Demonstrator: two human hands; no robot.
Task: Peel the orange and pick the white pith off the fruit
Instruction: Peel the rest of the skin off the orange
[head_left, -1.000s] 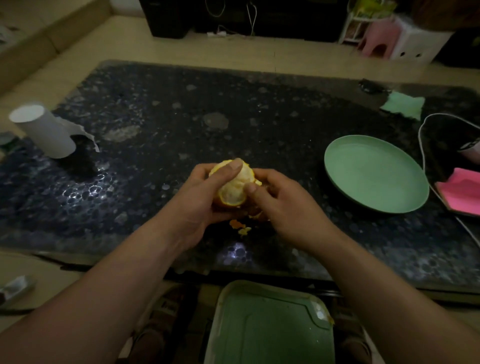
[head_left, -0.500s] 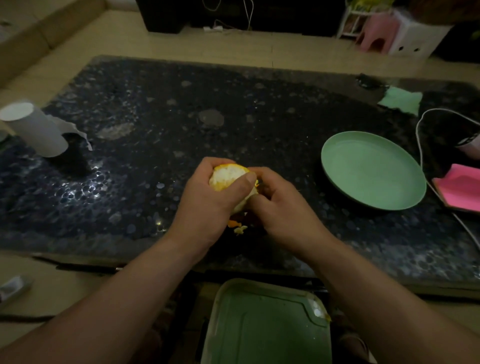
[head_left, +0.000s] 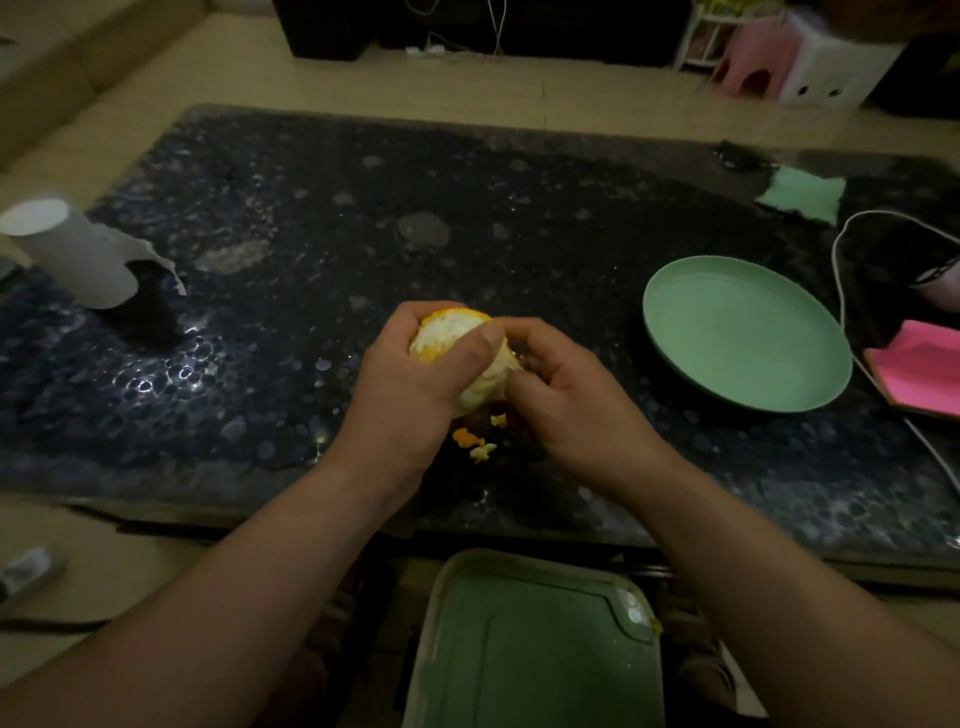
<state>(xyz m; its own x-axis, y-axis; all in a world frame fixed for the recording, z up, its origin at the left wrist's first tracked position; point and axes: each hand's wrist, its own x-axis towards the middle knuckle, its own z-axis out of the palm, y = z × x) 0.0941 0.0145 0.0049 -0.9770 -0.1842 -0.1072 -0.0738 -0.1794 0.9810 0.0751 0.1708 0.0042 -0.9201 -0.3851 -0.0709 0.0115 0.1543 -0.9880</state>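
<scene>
My left hand (head_left: 410, 384) grips a partly peeled orange (head_left: 447, 332) above the dark table, thumb laid across its pale pith. A rim of orange skin shows at the fruit's far side. My right hand (head_left: 566, 400) is curled against the fruit's right underside, its fingertips pinching at the peel there; what they hold is hidden. Small scraps of peel and pith (head_left: 475, 444) lie on the table just below the hands.
A green plate (head_left: 748, 332) sits to the right, a pink pad (head_left: 924, 374) and white cable (head_left: 852, 353) beyond it. A green cloth (head_left: 802, 195) lies far right, a paper roll (head_left: 67, 249) at left. A green bin lid (head_left: 530, 649) sits below the table's (head_left: 260, 364) near edge.
My left hand turned the orange, so the thumb now crosses its front and more white pith faces up. My right hand stayed against the fruit's right side. Both hands shifted slightly.
</scene>
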